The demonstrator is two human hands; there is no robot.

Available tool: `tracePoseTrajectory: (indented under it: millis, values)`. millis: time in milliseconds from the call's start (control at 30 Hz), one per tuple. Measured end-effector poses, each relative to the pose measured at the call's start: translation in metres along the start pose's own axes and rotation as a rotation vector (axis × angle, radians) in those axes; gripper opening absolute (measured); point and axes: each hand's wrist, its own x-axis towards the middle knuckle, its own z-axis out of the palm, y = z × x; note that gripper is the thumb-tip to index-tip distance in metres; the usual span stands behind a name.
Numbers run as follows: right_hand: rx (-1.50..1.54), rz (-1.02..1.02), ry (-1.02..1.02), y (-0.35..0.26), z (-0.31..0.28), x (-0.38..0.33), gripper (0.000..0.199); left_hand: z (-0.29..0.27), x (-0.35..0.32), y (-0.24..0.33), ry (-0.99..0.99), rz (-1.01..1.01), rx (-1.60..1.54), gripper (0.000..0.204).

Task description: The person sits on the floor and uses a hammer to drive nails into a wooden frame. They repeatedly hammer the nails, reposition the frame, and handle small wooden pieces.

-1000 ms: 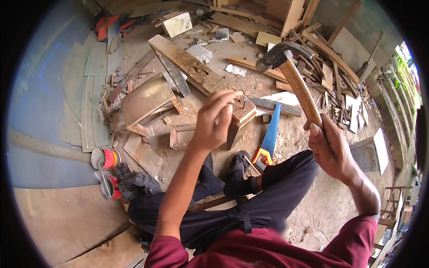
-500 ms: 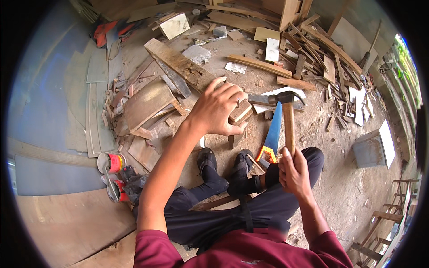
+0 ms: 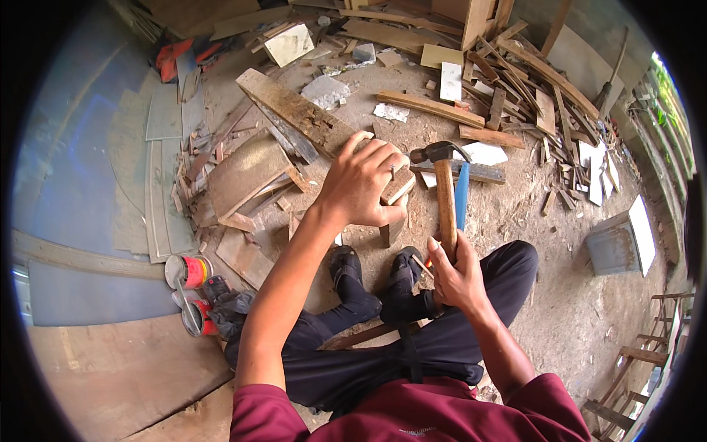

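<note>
My left hand [image 3: 362, 180] is closed around a short wooden block [image 3: 398, 186] at the near end of a long, worn wooden beam [image 3: 294, 107]. A small dark thing shows by its fingers, too small to tell what it is. In my right hand [image 3: 458, 271] is the wooden handle of a claw hammer [image 3: 446, 195], held upright. The dark hammer head is to the right of the block and apart from it. Behind the hammer, a handsaw with a blue blade [image 3: 462, 197] is partly hidden.
Offcuts and a wood pile [image 3: 530, 96] lie at the far right. A box-like board [image 3: 247, 177] rests on the left, above open paint tins [image 3: 193, 272]. A grey bin [image 3: 615, 239] stands at the right. My shoes [image 3: 345, 267] are below the block.
The hammer has moved left, closer to the block, and now covers much of the saw. My left hand stays on the block, almost unmoved.
</note>
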Motion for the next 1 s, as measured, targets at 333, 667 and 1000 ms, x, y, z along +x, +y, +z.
tracePoseTrajectory:
  millis: [333,667,1000]
  values:
    - [-0.031,-0.180,0.057,0.009,-0.001,0.023,0.038,-0.009,0.009,-0.002,-0.138,-0.003,0.001,0.077]
    - [-0.027,-0.346,0.186,0.041,0.068,0.067,0.072,-0.009,0.005,0.000,-0.164,-0.045,0.008,0.065]
    - [-0.098,-0.423,0.311,0.033,0.074,0.067,0.067,-0.009,0.009,0.002,-0.197,-0.057,0.037,0.053]
